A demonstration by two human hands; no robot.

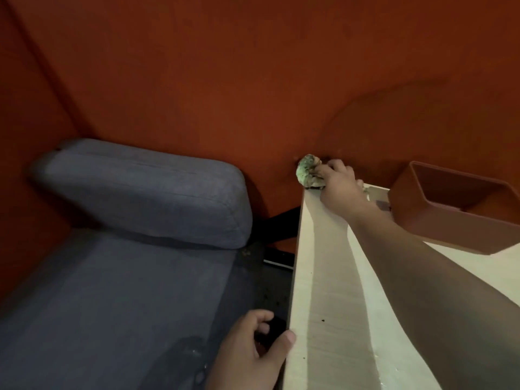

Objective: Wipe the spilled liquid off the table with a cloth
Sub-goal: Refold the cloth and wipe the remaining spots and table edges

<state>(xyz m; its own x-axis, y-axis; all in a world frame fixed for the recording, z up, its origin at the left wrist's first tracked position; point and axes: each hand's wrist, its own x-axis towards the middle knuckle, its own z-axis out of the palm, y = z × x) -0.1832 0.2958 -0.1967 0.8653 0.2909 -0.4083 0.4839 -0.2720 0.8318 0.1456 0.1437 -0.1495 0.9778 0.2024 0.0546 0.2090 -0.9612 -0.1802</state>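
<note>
While the right hand [336, 182] grips the crumpled green cloth [308, 171] at the far left corner of the table [329, 291], the left hand [253, 350] curls its fingers on the near table edge. At right, the brown bin [450, 209] shows no contents.

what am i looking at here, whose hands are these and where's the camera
There is no machine here. A person wears one wide-angle camera on the head, looking forward and down at their own two bare hands, so you see what they see.

The right hand reaches to the far corner of the pale wooden table and grips a crumpled greenish cloth, used for wiping up a spill. A wet sheen shows near the table's lower right edge.

The left hand holds the table's near edge, thumb on top and fingers curled beneath.

A rust-brown open box sits on the table to the right. Left of the table is a grey-blue cushioned seat, backed by an orange-red wall.
</note>
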